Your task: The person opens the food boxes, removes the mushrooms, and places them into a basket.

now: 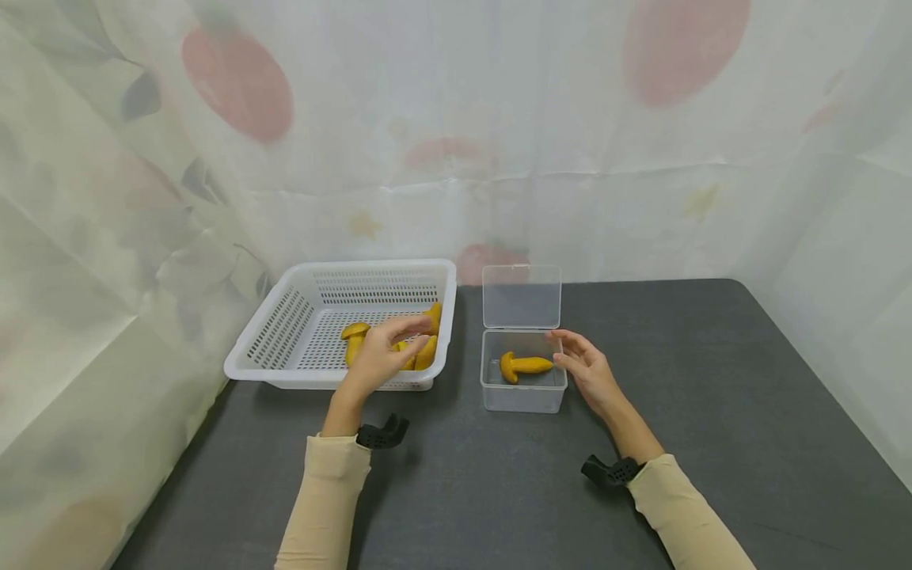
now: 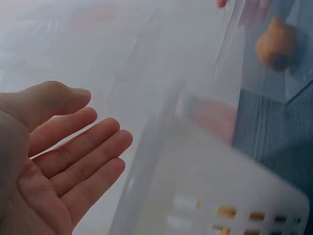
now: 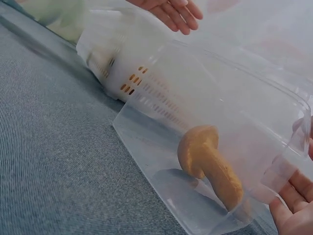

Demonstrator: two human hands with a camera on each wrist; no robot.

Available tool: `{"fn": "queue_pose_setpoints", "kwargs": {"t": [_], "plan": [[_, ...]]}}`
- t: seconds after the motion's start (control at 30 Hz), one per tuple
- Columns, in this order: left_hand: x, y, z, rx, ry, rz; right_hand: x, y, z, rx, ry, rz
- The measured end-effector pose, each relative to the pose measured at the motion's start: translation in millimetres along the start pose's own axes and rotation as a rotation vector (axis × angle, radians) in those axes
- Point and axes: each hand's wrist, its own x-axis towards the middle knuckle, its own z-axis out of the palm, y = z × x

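Note:
My left hand [image 1: 385,352] hovers over the right part of a white slotted plastic basket [image 1: 245,362], with nothing between the thumb and fingers. Several yellow-brown toy mushrooms lie in the basket, among them one mushroom [image 1: 354,340] left of the hand; others are partly hidden by it. My right hand [image 1: 586,368] holds the right side of a small clear plastic box [image 1: 523,400], fingers at its rim and thumb against the wall. One mushroom [image 3: 210,166] lies on its side in the box. The hinged lid [image 1: 522,297] stands raised at the back.
Basket and box stand side by side on a dark grey tabletop [image 1: 470,491], a narrow gap between them. A pale curtain [image 1: 570,119] with fruit prints hangs behind the table, and more sheeting borders both sides.

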Motion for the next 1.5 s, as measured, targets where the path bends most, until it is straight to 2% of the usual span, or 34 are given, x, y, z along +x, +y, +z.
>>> {"fn": "queue_pose_setpoints", "kwargs": {"t": [0.17, 0.4, 0.57, 0.73, 0.93, 1.17, 1.5], "plan": [[2.8, 8.9, 14.7, 0.005, -0.019, 0.056, 0.7, -2, -1, -0.039, 0.016, -0.005], [6.3, 16.4, 33.9, 0.02, -0.091, 0.083, 0.3, -2, -2, -0.077, 0.024, 0.004], [12.5, 20.4, 44.6, 0.057, -0.125, 0.13, 0.4, -3, -2, -0.08, 0.019, 0.006], [18.2, 24.8, 53.2, 0.055, -0.153, 0.17, 0.5, -3, -2, -0.086, 0.009, 0.015], [23.1, 27.6, 64.4, 0.054, -0.198, 0.142, 0.1, -3, -1, -0.095, 0.003, 0.012], [29.4, 28.4, 78.7, 0.056, -0.279, 0.125, 0.9, -4, 0, -0.091, 0.007, 0.017], [40.6, 29.7, 96.8, 0.064, -0.388, 0.043, 2.0, -3, 0, -0.076, 0.008, 0.024]]}}
